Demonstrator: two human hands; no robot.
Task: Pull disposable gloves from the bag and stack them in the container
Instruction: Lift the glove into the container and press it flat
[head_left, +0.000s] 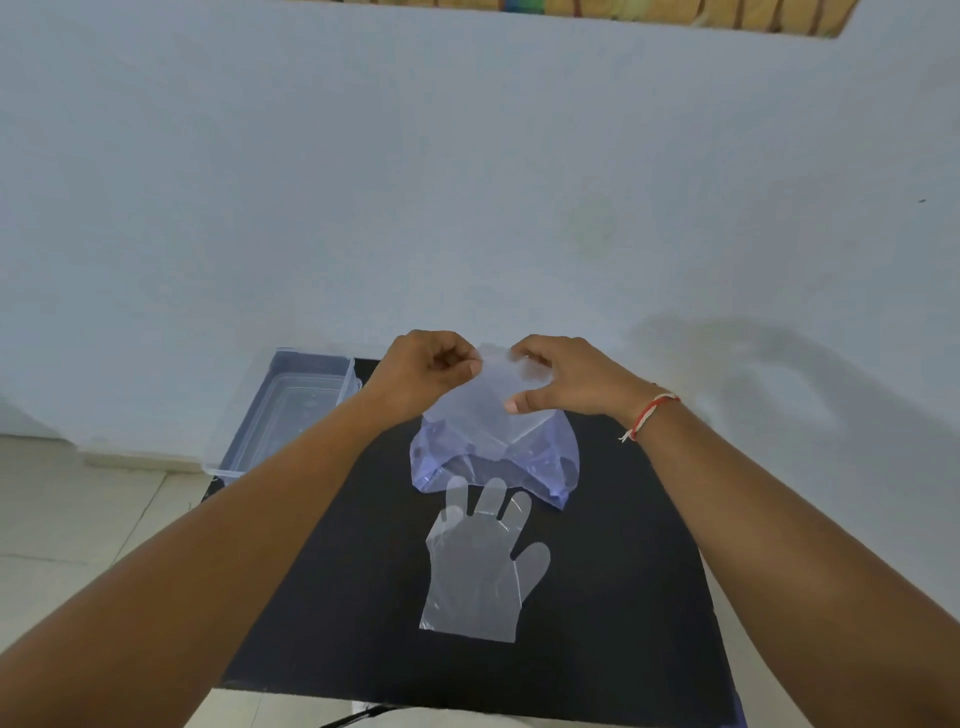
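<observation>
A bluish clear plastic bag (498, 457) lies at the far middle of the black table (322, 597). Its upper part is lifted off the table. My left hand (421, 376) pinches the bag's top edge from the left, and my right hand (563, 379) grips the same edge from the right, thumb underneath. One clear disposable glove (480, 577) lies flat on the table in front of the bag, fingers pointing away from me and touching the bag's lower rim. A clear plastic container (291, 400) stands at the table's far left corner; what it holds cannot be made out.
A pale blue wall rises directly behind the table. Light floor tiles (78, 525) show to the left, below the container. My right wrist wears a red and white thread (647, 415). The container overhangs the table's left edge.
</observation>
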